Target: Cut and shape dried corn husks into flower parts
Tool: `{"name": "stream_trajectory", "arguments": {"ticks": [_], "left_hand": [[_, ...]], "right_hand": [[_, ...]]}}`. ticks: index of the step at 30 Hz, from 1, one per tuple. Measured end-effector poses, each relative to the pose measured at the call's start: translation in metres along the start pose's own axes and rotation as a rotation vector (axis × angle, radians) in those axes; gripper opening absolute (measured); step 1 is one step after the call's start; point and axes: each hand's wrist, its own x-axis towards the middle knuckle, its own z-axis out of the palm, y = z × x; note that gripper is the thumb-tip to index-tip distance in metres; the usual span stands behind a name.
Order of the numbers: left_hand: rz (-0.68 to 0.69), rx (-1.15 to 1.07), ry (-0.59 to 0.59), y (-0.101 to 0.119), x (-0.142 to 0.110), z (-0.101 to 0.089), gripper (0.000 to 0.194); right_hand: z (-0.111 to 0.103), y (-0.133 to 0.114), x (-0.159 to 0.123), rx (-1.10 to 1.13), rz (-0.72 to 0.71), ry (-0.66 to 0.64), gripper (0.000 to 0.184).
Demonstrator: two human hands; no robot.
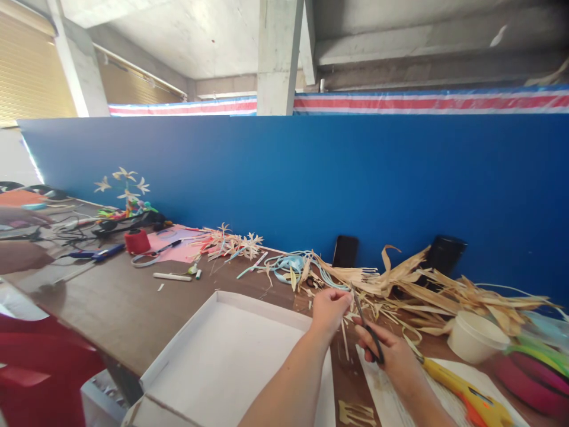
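A pair of scissors [371,335] with dark handles is in my right hand [393,350], its fingers through the loops and the blades pointing up and away. Just left of the blades, my left hand [329,308] is closed in a pinch; what sits between its fingertips is too small to make out. Below the hands a thin pale strip [345,339] shows against the brown table. Dried corn husks [400,276] lie heaped beyond and to the right of both hands. Light blue cords [291,264] are bunched behind my left hand.
An open white box [235,350] stands left of my forearms. At the right are a yellow glue gun [462,385], a white cup [478,335] and paper. Two phones [345,251] lean on the blue partition [284,178]. Husk flowers [240,243] and red thread [137,241] lie left; another person's hand [24,256] is far left.
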Motion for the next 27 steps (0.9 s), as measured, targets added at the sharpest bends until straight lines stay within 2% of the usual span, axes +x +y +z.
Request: {"name": "stream_trajectory", "arguments": {"ticks": [8,20,27], "left_hand": [[0.007,-0.008,-0.018,-0.0005,0.0010,-0.0018,0.018],[-0.140,-0.059,-0.021,0.0062,-0.0014,-0.0068,0.024],[-0.157,-0.061,-0.003,0.0051,0.0003,-0.0075,0.022]], "right_hand": [[-0.0036,0.0038,0.0021,-0.024,-0.002,-0.029,0.049],[-0.0014,-0.0007,0.0004,-0.050,-0.003,-0.002,0.046],[-0.0018,0.0025,0.0013,-0.045,-0.003,-0.030,0.048]]}}
